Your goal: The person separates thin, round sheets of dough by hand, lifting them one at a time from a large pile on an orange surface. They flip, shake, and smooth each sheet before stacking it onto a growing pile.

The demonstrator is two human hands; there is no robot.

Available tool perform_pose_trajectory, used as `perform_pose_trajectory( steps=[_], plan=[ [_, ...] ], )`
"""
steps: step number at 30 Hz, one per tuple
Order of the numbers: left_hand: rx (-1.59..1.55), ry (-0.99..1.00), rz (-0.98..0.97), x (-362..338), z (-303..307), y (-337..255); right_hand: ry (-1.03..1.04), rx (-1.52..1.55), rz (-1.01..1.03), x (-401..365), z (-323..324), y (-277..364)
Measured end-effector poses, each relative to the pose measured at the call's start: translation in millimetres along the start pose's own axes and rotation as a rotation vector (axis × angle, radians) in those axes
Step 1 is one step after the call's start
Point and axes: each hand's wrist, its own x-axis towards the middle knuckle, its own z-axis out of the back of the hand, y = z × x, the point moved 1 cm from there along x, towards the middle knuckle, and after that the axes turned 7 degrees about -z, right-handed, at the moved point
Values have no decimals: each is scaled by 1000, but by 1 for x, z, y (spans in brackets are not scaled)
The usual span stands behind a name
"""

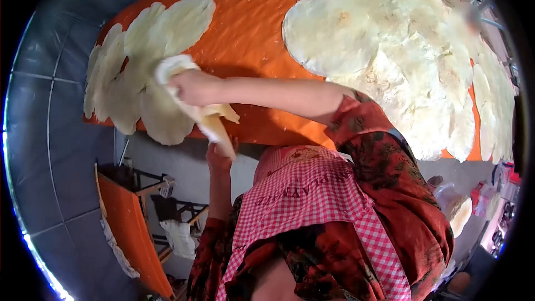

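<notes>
The right hand is closed on the upper part of a folded flatbread above the orange table; the left hand pinches its lower end by the near edge. Overlapping flatbreads lie on both sides.

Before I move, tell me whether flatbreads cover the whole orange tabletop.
No, the orange tabletop lies bare between two groups of flatbreads.

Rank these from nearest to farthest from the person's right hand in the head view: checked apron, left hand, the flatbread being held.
1. Flatbread: in the right hand itself.
2. Left hand: just below, at the flatbread's lower end.
3. Checked apron: lower right in view, on the person's body.
</notes>
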Motion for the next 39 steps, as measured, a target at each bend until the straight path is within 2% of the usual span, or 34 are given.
perform_pose_trajectory(
  steps=[1, 2, 4, 7, 10, 11, 12, 13, 15, 16, 17, 19, 20, 21, 22, 23, 24, 26, 27, 28, 31, 32, 34, 35, 37, 39],
  plan=[
    [-134, -96, -15, -8, -9, 2, 12, 65, 1, 11, 1, 29],
    [-122, -35, -86, -17, -16, 6, 28, 126, 4, 19, 3, 55],
    [-186, 104, -111, -23, -28, 9, -140, 259, 186, 25, 5, 90],
    [-368, 287, -103, -62, -79, 2, 86, 626, 102, 13, 34, 125],
    [-537, 354, -191, -73, -93, -6, 34, 763, 62, 16, 48, 119],
    [-591, 357, -236, -73, -91, -12, 94, 834, 112, 16, 54, 104],
    [-746, 491, -128, -59, -70, -22, 44, 748, 74, 11, 63, 88],
    [-669, 510, -178, -59, -65, -23, -13, 680, 49, 0, 75, 74],
    [-512, 539, -271, -61, -56, -23, -51, 737, -173, -13, 81, 17],
    [-142, 241, -393, -52, -45, -20, -65, 632, -174, -28, 88, -11],
    [34, 98, -385, -43, -40, -13, -143, 569, -92, -38, 88, -47],
    [126, -18, -241, 6, 16, 8, -166, 450, -360, -68, 84, -122],
    [256, -160, -228, 20, 33, 18, -153, 308, -509, -81, 70, -178],
    [365, -123, -178, 47, 85, 21, -161, 317, -600, -102, 60, -201],
    [495, 177, -92, 84, 167, 14, 27, 132, -769, -118, 67, -197],
    [546, -166, -157, 44, 110, 16, -103, 191, -740, -132, 46, -242],
    [575, -512, -213, -6, 37, 16, -120, 377, -756, -137, 40, -266],
    [1201, -658, -697, 6, 55, 5, -151, 293, -800, -134, 40, -265],
    [1144, -486, -905, -4, 29, -2, -142, 333, -828, -131, 46, -239],
    [1258, -370, -970, 2, 3, -12, -206, 202, -747, -122, 47, -245],
    [1336, -46, -1032, 40, -81, -9, -289, -43, -588, -97, 67, -233],
    [1520, 52, -991, 45, -121, -9, -238, -137, -599, -90, 74, -238],
    [1569, 278, -1078, 91, -160, -4, -133, -318, -623, -74, 87, -249],
    [1578, 392, -1129, 117, -182, 0, -210, -282, -652, -59, 102, -256],
    [1719, 480, -1172, 162, -224, 10, -353, -206, -702, -22, 138, -276],
    [1878, 514, -1190, 202, -241, 18, -574, 56, -691, 16, 177, -330]
  ],
)
